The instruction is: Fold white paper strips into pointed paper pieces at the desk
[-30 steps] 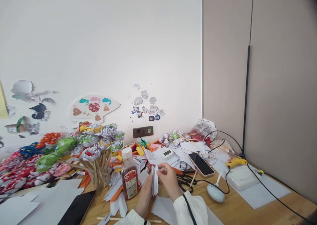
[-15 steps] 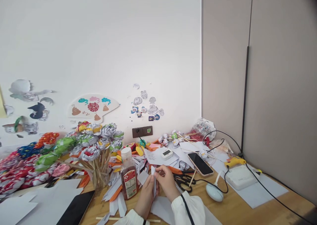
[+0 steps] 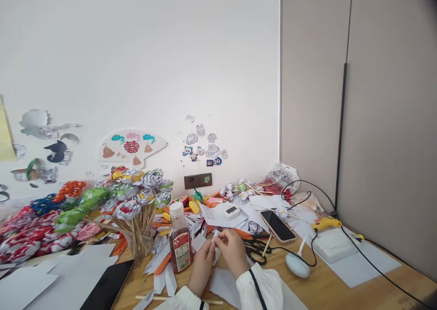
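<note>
Both hands meet near the front middle of the desk, around a small folded piece of white paper (image 3: 215, 235). My left hand (image 3: 202, 261) grips its lower part, fingers closed. At the top end, my right hand (image 3: 232, 250) pinches the paper between thumb and fingertips. Part of the paper is hidden by the fingers. Just left of my left hand stands a bottle of red-brown liquid (image 3: 180, 241) with a white cap. Below the hands lies a loose white sheet (image 3: 223, 285). Black-handled scissors (image 3: 255, 251) rest to the right of my right hand.
A vase of paper flowers (image 3: 138, 237) stands left, beside a dark tablet (image 3: 107, 285). Cut paper strips (image 3: 165, 276) surround the bottle. Rightward are a phone (image 3: 278, 226), a white timer (image 3: 232, 211), a mouse (image 3: 297, 264), a yellow glue gun (image 3: 326, 223) and trailing cables.
The paper's upper end now shows less, with the right fingertips closed over it and the two hands nearer together. The whole view has shifted slightly.
</note>
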Motion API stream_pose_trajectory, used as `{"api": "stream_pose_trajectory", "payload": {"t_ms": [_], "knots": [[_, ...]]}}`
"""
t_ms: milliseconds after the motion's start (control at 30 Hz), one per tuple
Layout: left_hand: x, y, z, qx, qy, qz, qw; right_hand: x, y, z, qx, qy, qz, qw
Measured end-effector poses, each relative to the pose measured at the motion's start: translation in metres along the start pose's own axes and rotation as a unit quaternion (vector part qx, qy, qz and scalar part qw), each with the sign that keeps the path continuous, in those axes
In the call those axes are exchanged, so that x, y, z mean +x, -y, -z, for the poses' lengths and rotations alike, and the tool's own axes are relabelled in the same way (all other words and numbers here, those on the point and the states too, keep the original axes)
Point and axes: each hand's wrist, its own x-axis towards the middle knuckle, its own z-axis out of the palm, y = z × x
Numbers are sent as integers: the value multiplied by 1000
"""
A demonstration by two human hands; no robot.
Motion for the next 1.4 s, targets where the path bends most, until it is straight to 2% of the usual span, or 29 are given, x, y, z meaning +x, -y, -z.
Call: {"api": "stream_pose_trajectory", "payload": {"t_ms": [133, 267, 367, 467, 600, 733, 967, 1200, 1400], "knots": [[-4, -8, 3, 129, 0, -53, 990, -1, 0, 1, -80, 10, 27, 996], [-8, -14, 3, 184, 15, -65, 981, -1, 2, 3, -124, 22, 68, 990], [-10, -18, 4, 253, 26, -51, 966, 0, 1, 6, -141, 30, 79, 986], [-12, -21, 5, 338, 48, -34, 939, 0, -3, 6, -154, 36, 48, 986], [-13, -24, 2, 429, 70, -54, 899, 3, -9, 5, -145, 54, -5, 988], [-13, -25, 0, 454, 71, -60, 886, 8, -13, 8, -136, 48, -2, 989], [-12, -25, 4, 486, 77, -35, 870, 10, -19, 15, -73, 50, -9, 996], [-14, -28, 5, 471, 76, -22, 879, 13, -17, 14, 33, 85, -26, 996], [-13, -31, 6, 448, 76, 5, 891, 12, -19, 14, 83, 67, -59, 993]]}}
